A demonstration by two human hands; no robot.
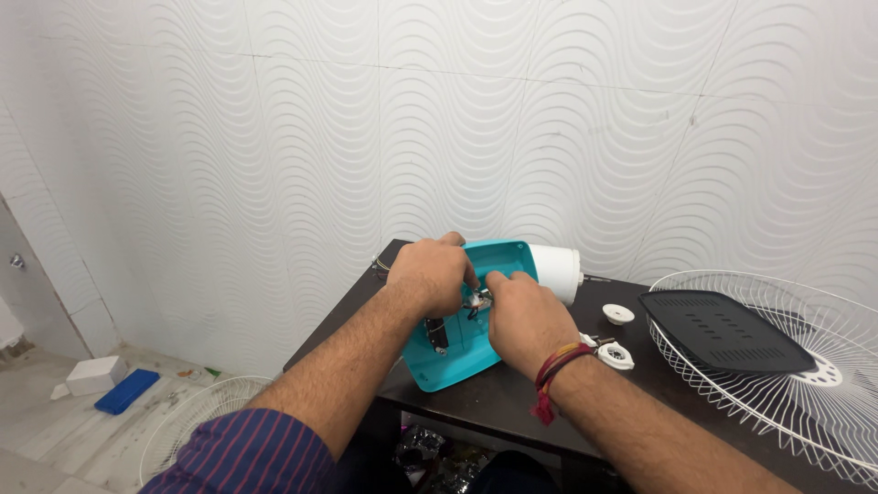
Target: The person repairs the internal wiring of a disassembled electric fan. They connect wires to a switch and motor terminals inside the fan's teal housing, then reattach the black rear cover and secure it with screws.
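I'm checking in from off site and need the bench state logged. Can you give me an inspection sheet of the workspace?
Surface: dark table against a white wavy-tiled wall.
Job's things: teal housing lying open, white motor end at its far side.
Clutter: white wire fan guard with a black slotted cover on it; small white cap; white ring part.
Grippers: left hand and right hand both work inside the housing; what the fingers grip is hidden.
Cables: thin wires at the table's far left corner.
Surroundings: second fan guard, blue box and white box on the floor.
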